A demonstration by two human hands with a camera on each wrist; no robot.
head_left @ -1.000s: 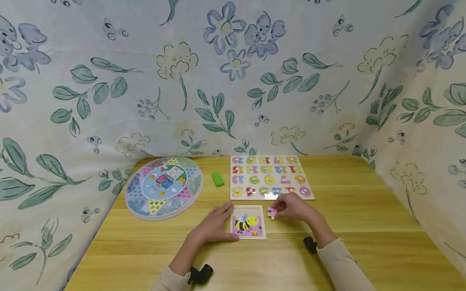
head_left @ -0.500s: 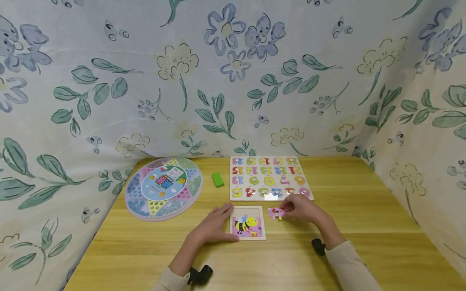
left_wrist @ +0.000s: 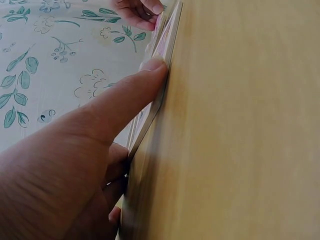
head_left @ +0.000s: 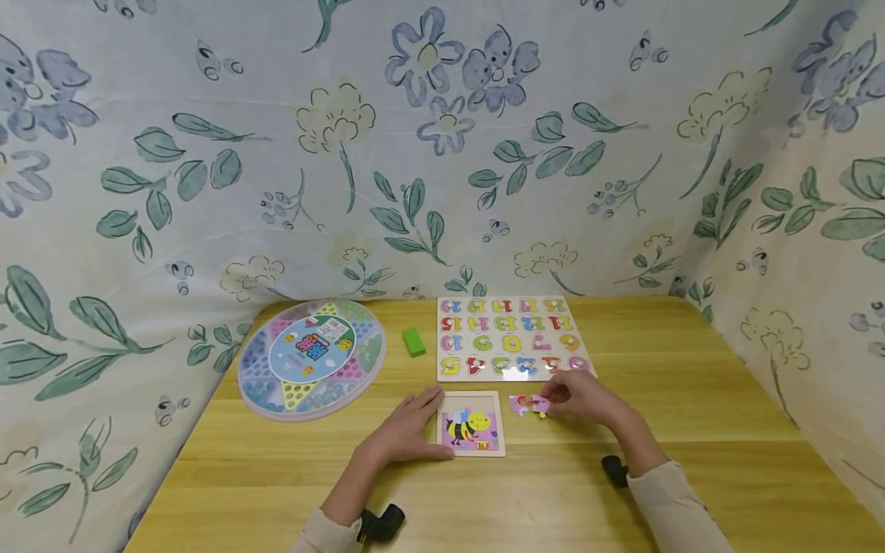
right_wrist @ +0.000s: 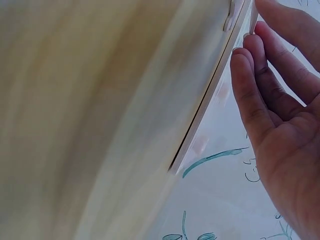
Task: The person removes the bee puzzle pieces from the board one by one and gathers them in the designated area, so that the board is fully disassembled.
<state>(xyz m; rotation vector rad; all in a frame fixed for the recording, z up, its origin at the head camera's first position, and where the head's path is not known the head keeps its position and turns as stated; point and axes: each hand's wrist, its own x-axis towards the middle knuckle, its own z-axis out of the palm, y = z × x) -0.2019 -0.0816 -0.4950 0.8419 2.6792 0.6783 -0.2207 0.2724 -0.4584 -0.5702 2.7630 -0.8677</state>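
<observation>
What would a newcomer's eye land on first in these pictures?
Probably the floral cloth filling the background, then the round colorful board at back left. After those, the bee puzzle near the center: the left hand grips its left side, while the right hand pinches at pink puzzle pieces beside it.

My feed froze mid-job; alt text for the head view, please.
A person's left hand grips a framed bee puzzle on a wooden table, while the right hand is at pink puzzle pieces to its right. Farther back, left to right: a round board, a green block, a number board.
</observation>
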